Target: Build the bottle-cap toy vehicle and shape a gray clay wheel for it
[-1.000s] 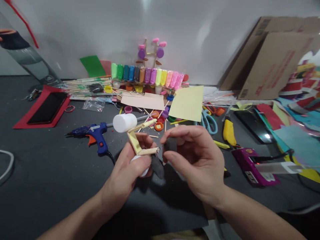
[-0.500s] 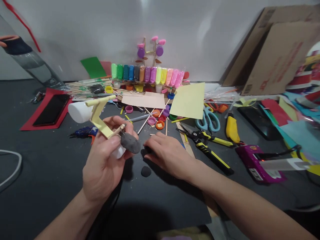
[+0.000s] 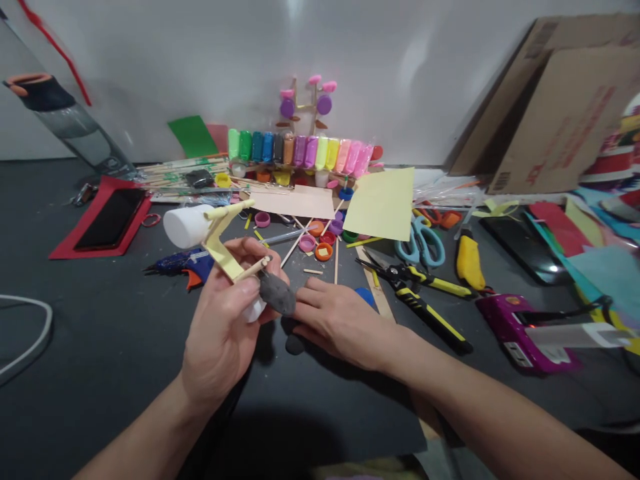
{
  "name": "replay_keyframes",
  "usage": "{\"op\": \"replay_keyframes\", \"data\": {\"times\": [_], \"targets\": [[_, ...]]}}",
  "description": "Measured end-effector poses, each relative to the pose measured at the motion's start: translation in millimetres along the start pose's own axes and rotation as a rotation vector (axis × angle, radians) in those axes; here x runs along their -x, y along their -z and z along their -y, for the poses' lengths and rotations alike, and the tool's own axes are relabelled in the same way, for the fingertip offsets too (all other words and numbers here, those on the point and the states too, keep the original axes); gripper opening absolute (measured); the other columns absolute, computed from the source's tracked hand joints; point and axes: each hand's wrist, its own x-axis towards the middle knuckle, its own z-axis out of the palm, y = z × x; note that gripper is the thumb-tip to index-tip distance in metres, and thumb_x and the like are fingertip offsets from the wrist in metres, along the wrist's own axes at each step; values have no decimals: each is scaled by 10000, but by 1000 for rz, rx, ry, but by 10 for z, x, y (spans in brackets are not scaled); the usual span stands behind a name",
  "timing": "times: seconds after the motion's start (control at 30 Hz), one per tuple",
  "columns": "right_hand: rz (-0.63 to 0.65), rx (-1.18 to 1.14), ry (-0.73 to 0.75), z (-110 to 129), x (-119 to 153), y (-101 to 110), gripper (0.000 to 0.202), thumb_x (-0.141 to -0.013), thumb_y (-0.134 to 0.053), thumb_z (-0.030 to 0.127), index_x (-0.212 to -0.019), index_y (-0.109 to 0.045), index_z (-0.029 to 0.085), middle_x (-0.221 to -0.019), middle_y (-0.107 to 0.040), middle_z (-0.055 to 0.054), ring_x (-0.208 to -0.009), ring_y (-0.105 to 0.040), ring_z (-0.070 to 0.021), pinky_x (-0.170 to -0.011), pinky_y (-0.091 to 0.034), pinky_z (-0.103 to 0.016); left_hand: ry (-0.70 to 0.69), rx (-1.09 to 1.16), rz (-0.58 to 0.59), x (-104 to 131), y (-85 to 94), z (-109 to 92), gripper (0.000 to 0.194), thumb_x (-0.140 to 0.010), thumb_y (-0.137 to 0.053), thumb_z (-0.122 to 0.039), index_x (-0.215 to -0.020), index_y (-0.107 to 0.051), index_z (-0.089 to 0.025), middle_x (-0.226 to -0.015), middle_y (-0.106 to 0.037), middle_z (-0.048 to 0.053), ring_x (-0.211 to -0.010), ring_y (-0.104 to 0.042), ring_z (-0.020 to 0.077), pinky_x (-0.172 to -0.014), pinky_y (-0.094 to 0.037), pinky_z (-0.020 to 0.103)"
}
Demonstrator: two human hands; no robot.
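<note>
My left hand (image 3: pixel 225 320) is closed round a small craft model with a pale-yellow frame (image 3: pixel 220 247). A white cylinder (image 3: pixel 185 227) sticks out at the frame's far end, and a thin wooden stick (image 3: pixel 255 268) crosses its near end. A dark grey clay disc (image 3: pixel 277 294) sits on the model beside the stick, with another white part (image 3: pixel 254 311) partly hidden behind my fingers. Down at the tabletop, the curled fingers of my right hand (image 3: pixel 340 320) press round a piece of black clay (image 3: pixel 289 325), mostly covered. Just below it lies a flat black clay disc (image 3: pixel 295 345).
Beyond my hands lie coloured lids (image 3: pixel 323 251), sticks and a yellow sheet (image 3: pixel 380 207). Pliers (image 3: pixel 400 275), blue scissors (image 3: pixel 420 243), a yellow cutter (image 3: pixel 470 260) and a purple power box (image 3: pixel 520 333) are on the right. A blue glue gun (image 3: pixel 180 265) lies left.
My left hand and the model have moved right, bringing the grey disc up against my right fingers. My right hand has shifted slightly down toward the flat black disc, now partly covered.
</note>
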Motion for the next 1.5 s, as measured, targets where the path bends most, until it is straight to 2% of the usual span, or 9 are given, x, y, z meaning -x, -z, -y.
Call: {"op": "replay_keyframes", "data": {"times": [0.23,0.4,0.47,0.57,0.77,0.9,1.17,1.3,1.5], "targets": [[-176,-129,61,-44,45,83,136,-1001,-571,211,-992,-697,162,-928,-681,-82,-818,-602,-199,-741,-507,-325,-46,-29,60,-3,37,42,257,-734,-791,-287,-948,-663,-225,-812,-622,2,-686,-548,127,-583,-482,207],[-600,-383,30,91,127,378,126,-1024,-567,166,-1131,-630,184,-937,-707,-46,-867,-658,-144,-776,-540,-264,3,-52,191,34,89,128,231,-789,-782,-305,-992,-690,-244,-859,-620,-11,-709,-556,113,-626,-500,201],[-690,-469,65,171,153,469,147,-995,-614,144,-1122,-655,207,-957,-708,-43,-888,-675,-141,-775,-559,-257,47,-82,181,63,113,168,240,-809,-770,-299,-1034,-696,-263,-921,-631,-5,-785,-566,127,-673,-508,202],[-653,-391,85,254,172,514,167,-982,-632,146,-1134,-686,189,-998,-711,-72,-903,-690,-139,-784,-580,-237,100,-129,186,95,149,212,260,-836,-758,-317,-1088,-699,-288,-996,-648,5,-907,-573,158,-736,-511,212],[-623,-289,80,276,158,460,176,-971,-643,157,-1135,-697,122,-1018,-727,-101,-917,-685,-142,-832,-574,-225,74,-128,229,94,172,248,208,-894,-714,-350,-1098,-718,-311,-1019,-661,-12,-907,-565,149,-799,-491,216],[-604,-527,1,287,134,442,149,-961,-661,144,-1105,-688,119,-980,-700,-78,-890,-660,-126,-790,-556,-222,8,-147,225,83,173,269,211,-892,-718,-358,-1095,-718,-301,-1038,-652,-4,-971,-583,176,-859,-487,258],[-569,-1046,-290,389,100,426,128,-893,-710,133,-972,-702,233,-1024,-657,-5,-948,-637,-124,-782,-546,-228,18,-201,186,93,195,293,206,-928,-678,-373,-1128,-684,-326,-1103,-639,-8,-1063,-579,208,-933,-481,311],[-583,-1325,-435,424,80,402,186,-848,-770,154,-965,-692,276,-982,-679,43,-872,-644,-82,-751,-546,-165,30,-208,139,97,153,290,189,-914,-681,-356,-1098,-679,-312,-1067,-641,-3,-974,-595,195,-806,-509,286],[-631,-1319,-404,429,63,349,156,-881,-758,175,-969,-762,303,-999,-713,49,-949,-671,-86,-867,-545,-178,74,-190,45,117,71,268,195,-872,-676,-326,-1054,-664,-258,-1018,-651,17,-854,-602,185,-637,-516,257]]}}
